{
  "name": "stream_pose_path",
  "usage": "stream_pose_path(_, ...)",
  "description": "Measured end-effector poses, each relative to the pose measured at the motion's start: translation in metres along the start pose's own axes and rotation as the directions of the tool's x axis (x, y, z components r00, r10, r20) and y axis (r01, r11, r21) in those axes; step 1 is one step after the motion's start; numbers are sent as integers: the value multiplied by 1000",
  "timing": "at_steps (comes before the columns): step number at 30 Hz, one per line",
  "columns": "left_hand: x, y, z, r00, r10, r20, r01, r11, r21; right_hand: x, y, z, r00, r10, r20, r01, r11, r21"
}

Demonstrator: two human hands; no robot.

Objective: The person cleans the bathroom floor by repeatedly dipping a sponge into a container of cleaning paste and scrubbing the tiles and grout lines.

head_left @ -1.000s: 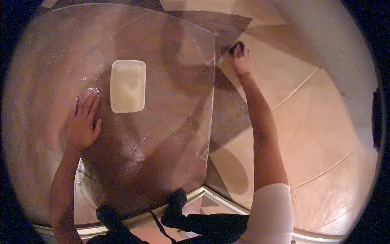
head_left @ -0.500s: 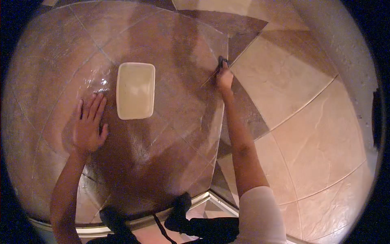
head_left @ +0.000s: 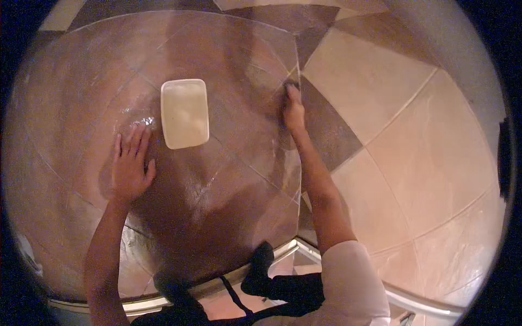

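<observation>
My left hand (head_left: pixel 132 169) lies flat on the wet brown tiled floor (head_left: pixel 179 217), fingers stretched and thumb apart, holding nothing. Just beyond it and to its right stands an off-white rectangular plastic tub (head_left: pixel 185 115) holding pale, cloudy liquid. Further right, my right hand (head_left: pixel 294 113) is closed around a small dark object (head_left: pixel 291 86) pressed to the floor near the line where dark floor meets lighter tiles. The fingers and blur hide most of that object, so its kind cannot be made out.
Lighter beige tiles (head_left: pixel 370 87) spread to the right, up to a pale wall (head_left: pixel 462 60). A whitish metal-like rail (head_left: pixel 283 250) runs along the near edge by my dark-clad knees. Wet patches shine near my left hand.
My right hand has shifted a little left and nearer with the dark object, in from the tile line. The whole view has moved slightly; my left hand stays flat beside the tub.
</observation>
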State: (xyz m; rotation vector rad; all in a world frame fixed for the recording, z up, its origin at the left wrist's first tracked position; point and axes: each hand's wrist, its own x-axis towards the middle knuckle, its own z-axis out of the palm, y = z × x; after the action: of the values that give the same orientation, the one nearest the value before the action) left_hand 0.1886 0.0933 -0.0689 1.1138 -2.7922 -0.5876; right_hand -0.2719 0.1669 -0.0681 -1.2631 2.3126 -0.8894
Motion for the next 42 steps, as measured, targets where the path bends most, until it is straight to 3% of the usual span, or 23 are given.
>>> stream_pose_path(2,1,1,-2,1000,-20,-19,20,1000,8,-83,51,-27,998,-55,43,68,916,-396)
stream_pose_path(3,0,2,-3,1000,-6,-17,6,1000,1,-135,74,-27,999,50,-11,-51,982,-180)
stream_pose_path(7,2,-5,4,997,14,-70,-11,999,41,-258,37,-39,992,67,-110,-121,769,-628)
stream_pose_path(9,3,3,-1,996,13,-84,-11,1000,28,-221,-7,-59,760,646,69,-529,677,-511)
stream_pose_path(11,3,8,-14,999,-17,-28,18,998,59,-181,-2,-78,938,329,108,-199,769,-607)
stream_pose_path(13,4,10,-15,999,-5,-34,9,995,101,-148,-67,-114,974,-117,194,219,704,-675)
stream_pose_path(15,3,7,-5,1000,5,-26,-2,989,148,-126,-126,-161,865,-363,345,462,315,-829)
stream_pose_path(18,1,3,10,996,11,-87,-1,993,119,-144,-133,-230,933,-277,229,276,144,-950)
stream_pose_path(20,1,3,9,997,15,-78,-2,986,167,-202,-97,-235,896,-52,441,313,-631,-710)
stream_pose_path(21,0,2,11,996,19,-82,-5,986,164,-229,-71,-234,866,74,495,414,-660,-626)
stream_pose_path(22,0,1,14,994,36,-100,-18,985,171,-259,-41,-229,833,123,540,537,-420,-732)
stream_pose_path(23,0,-2,12,991,56,-119,-34,982,184,-280,-10,-230,830,128,543,536,91,-840)
stream_pose_path(24,3,-5,9,989,59,-133,-33,981,191,-282,4,-230,852,48,521,481,317,-817)
stream_pose_path(25,2,-5,8,993,42,-107,-19,979,202,-279,-12,-234,708,78,702,705,-13,-709)
stream_pose_path(27,-3,4,5,997,45,-68,-30,978,208,-232,-42,-239,898,-24,439,424,-216,-880)
stream_pose_path(30,4,12,-13,997,64,-44,-53,973,223,-155,-119,-244,930,-208,304,270,-175,-947)
stream_pose_path(32,10,29,-29,960,-280,5,279,956,-84,-170,-68,-209,945,-196,262,214,-236,-948)
stream_pose_path(33,16,38,-36,961,-277,2,276,958,-79,-186,-38,-194,955,-183,234,172,-304,-937)
stream_pose_path(35,31,53,-48,913,-401,74,399,842,-364,-261,-8,-168,903,296,312,216,316,-924)
stream_pose_path(36,40,35,-9,943,-304,-138,182,814,-551,-285,3,-173,817,285,500,462,194,-865)
stream_pose_path(37,45,32,0,938,-312,-151,180,810,-558,-292,9,-186,687,303,661,678,60,-733)
stream_pose_path(40,55,32,23,970,-244,8,195,757,-624,-247,-46,-220,877,-15,481,466,-227,-856)
stream_pose_path(42,59,25,56,964,-244,-109,84,664,-743,-212,-105,-260,949,-182,256,245,-80,-966)
